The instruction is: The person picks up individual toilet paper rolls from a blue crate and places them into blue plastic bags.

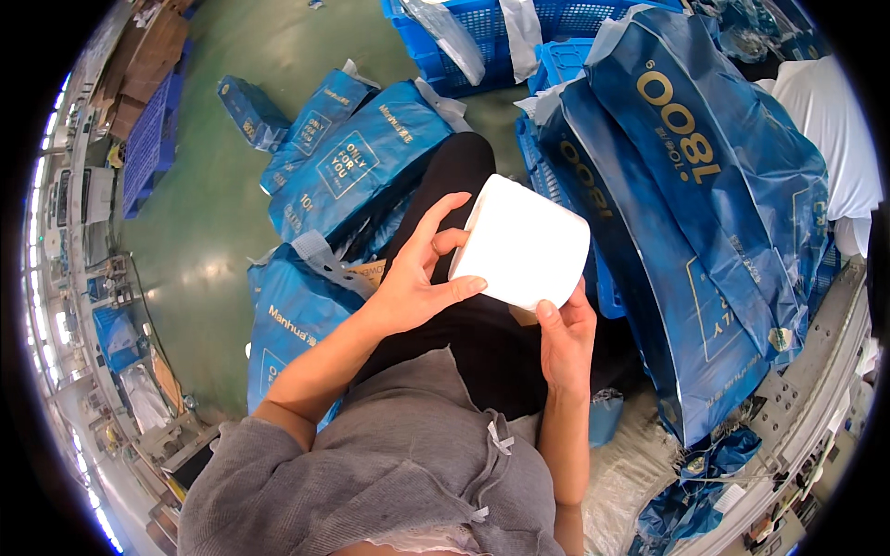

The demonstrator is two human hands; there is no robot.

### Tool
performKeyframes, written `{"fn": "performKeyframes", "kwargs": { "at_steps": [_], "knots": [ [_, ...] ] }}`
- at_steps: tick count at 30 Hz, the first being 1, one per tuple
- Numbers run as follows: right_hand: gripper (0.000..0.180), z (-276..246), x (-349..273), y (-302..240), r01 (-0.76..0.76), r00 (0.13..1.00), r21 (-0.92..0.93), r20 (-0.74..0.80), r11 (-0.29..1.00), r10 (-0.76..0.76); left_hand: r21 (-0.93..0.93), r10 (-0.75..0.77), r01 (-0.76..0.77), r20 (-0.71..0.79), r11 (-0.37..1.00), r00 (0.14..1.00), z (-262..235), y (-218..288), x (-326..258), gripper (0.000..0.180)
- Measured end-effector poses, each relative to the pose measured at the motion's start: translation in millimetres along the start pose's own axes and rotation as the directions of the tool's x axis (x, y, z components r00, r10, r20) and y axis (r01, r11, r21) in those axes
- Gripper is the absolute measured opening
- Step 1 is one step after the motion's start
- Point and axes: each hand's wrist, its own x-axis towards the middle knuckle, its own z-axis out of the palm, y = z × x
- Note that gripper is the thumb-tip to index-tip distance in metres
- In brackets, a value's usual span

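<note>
Between my two hands, above my lap, I hold a white paper roll (pixel 530 243), tilted, with its smooth side toward me. My left hand (pixel 422 278) grips its left side, thumb on the near face and fingers at the end. My right hand (pixel 567 335) supports the lower right corner, thumb on the near edge and fingers partly hidden behind it. Close to my left arm stands a blue printed plastic bag (pixel 301 310). Large flattened blue bags (pixel 686 213) rise to the right of the roll.
More filled blue packs (pixel 357 162) lie on the green floor (pixel 209 278) at the left. Blue plastic crates (pixel 547 28) stand ahead. A metal rail (pixel 788 394) runs along the right. Clear plastic film (pixel 635 473) lies near my right elbow, and a blue pallet (pixel 153 139) stands far left.
</note>
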Motion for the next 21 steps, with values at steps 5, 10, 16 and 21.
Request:
{"fn": "performKeyframes", "kwargs": {
  "at_steps": [5, 10, 16, 21],
  "knots": [
    [0.054, -1, -5, 2, -0.01, 0.999, -0.025, 0.042, 1.0, 0.011, -0.013, 0.011, -0.011, -0.011, 1.0, 1.0, 2, 1, 1, 0.081],
    [0.056, -6, -8, 10, 0.008, 0.998, -0.098, 0.061, 0.995, -0.001, -0.056, 0.001, -0.002, -0.032, 0.998, 0.999, 3, 3, 0, 0.077],
    [0.057, -8, -9, 11, 0.03, 0.996, -0.155, 0.091, 0.987, -0.016, -0.08, -0.009, 0.005, -0.045, 0.997, 0.999, 5, 3, 0, 0.075],
    [0.057, -7, -9, 13, 0.061, 0.994, -0.218, 0.099, 0.974, -0.04, -0.037, -0.009, 0.006, -0.068, 0.999, 0.998, 4, -1, 1, 0.07]
  ]
}}
